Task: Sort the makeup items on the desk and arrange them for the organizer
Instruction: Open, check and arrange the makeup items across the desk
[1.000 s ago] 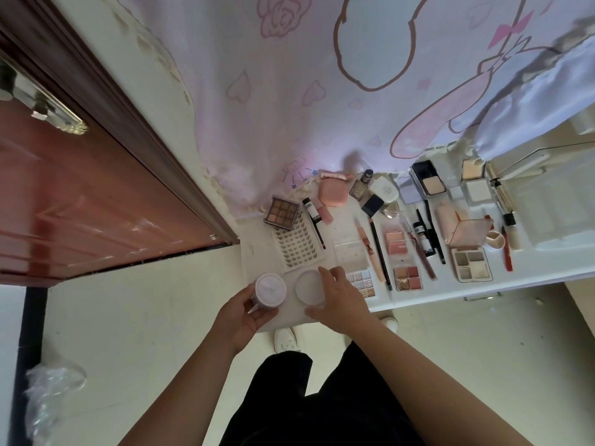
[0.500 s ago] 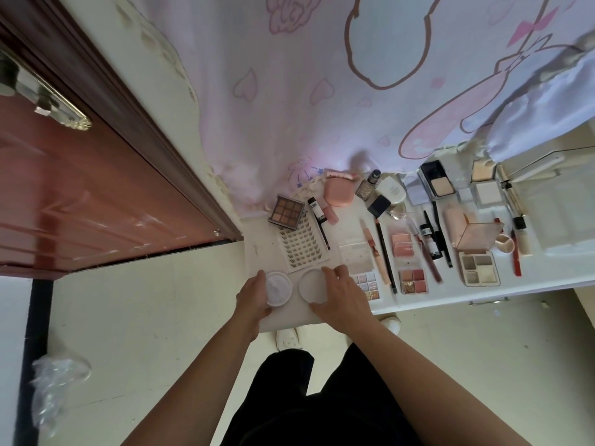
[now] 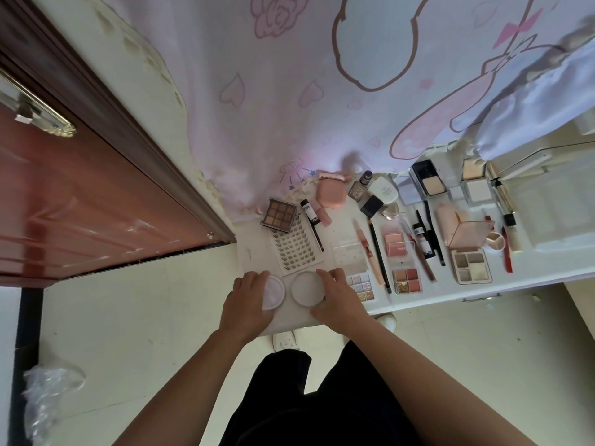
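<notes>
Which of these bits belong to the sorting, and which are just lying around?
In the job: round white jar in the left hand, round white dish in the right hand, brown nine-pan eyeshadow palette, pink rounded compact.
Just lying about: crumpled clear plastic bag, brown wooden door.

Textured round white pot just left of rimmed round white pot, desk near edge
</notes>
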`<action>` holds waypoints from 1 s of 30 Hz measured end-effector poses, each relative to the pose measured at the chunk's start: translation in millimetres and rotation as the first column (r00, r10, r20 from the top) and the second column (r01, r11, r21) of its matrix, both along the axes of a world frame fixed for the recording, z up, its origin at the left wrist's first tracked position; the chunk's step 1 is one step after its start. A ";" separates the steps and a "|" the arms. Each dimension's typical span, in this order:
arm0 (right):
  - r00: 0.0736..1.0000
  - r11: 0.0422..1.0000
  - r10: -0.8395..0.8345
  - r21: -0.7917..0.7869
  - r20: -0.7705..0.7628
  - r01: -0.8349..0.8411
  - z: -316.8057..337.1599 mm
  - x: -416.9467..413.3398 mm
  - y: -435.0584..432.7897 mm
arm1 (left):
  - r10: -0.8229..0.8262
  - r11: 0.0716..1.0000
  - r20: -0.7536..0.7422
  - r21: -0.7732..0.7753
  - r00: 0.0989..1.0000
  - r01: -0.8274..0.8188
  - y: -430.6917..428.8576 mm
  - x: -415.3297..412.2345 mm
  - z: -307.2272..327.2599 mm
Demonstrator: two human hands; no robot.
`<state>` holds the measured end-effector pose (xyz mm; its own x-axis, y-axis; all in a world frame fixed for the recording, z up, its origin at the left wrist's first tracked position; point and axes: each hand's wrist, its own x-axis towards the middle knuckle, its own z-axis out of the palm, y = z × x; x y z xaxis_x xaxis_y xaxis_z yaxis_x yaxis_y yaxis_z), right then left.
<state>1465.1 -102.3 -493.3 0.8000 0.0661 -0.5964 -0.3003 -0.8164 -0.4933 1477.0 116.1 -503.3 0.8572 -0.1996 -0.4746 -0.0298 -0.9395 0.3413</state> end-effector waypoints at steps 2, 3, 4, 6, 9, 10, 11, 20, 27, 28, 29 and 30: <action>0.998 0.997 -0.054 0.055 -0.023 0.055 -3.8 0.1 -0.9 | 0.054 0.997 0.022 -0.059 0.998 -0.052 0.9 2.8 0.7; 0.997 0.994 -0.073 0.074 -0.028 0.075 -6.2 0.4 -1.1 | 0.104 0.989 0.017 -0.106 0.994 -0.101 0.5 3.0 2.4; 0.995 0.991 -0.093 0.094 -0.035 0.096 -8.5 1.2 -1.2 | 0.151 0.977 0.009 -0.156 0.988 -0.148 -0.6 3.0 4.3; 0.986 0.976 -0.144 0.153 -0.082 0.155 -11.4 2.7 -1.2 | 0.192 0.955 0.011 -0.232 0.981 -0.184 -5.9 2.2 8.4; 0.969 0.948 -0.194 0.222 -0.156 0.226 -13.9 4.5 -2.4 | 0.168 0.945 0.019 -0.288 0.986 -0.156 -18.9 4.2 13.3; 0.964 0.944 -0.207 0.226 -0.166 0.242 -15.3 4.7 -3.2 | 0.145 0.946 0.019 -0.297 0.989 -0.132 -23.2 4.9 14.0; 0.959 0.937 -0.226 0.230 -0.174 0.262 -16.9 4.9 -4.2 | 0.112 0.949 0.014 -0.297 0.994 -0.103 -27.0 5.8 13.9; 0.832 0.750 -0.443 0.370 -0.335 0.548 -23.7 -1.0 -12.3 | -0.065 0.981 0.067 -0.179 0.996 0.076 -39.6 1.6 4.6; 0.827 0.710 -0.387 0.440 -0.406 0.549 -18.3 -5.1 -12.7 | -0.011 0.976 0.053 -0.217 0.999 0.022 -40.6 -4.7 5.8; 0.823 0.706 -0.399 0.436 -0.405 0.558 -18.5 -5.8 -13.1 | -0.013 0.976 0.049 -0.217 0.999 0.023 -39.3 -5.5 6.3; 0.819 0.706 -0.414 0.427 -0.397 0.564 -18.7 -6.4 -13.4 | -0.015 0.977 0.044 -0.214 0.999 0.024 -37.6 -6.7 6.3; 0.817 0.707 -0.428 0.419 -0.387 0.570 -19.3 -7.0 -13.7 | -0.016 0.977 0.041 -0.211 0.999 0.024 -35.7 -8.1 5.9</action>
<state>1458.1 -116.0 -512.6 0.6349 0.0396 -0.7716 -0.7565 -0.1709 -0.6312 1468.9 80.4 -497.4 0.8689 -0.3093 -0.3863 -0.0651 -0.8453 0.5303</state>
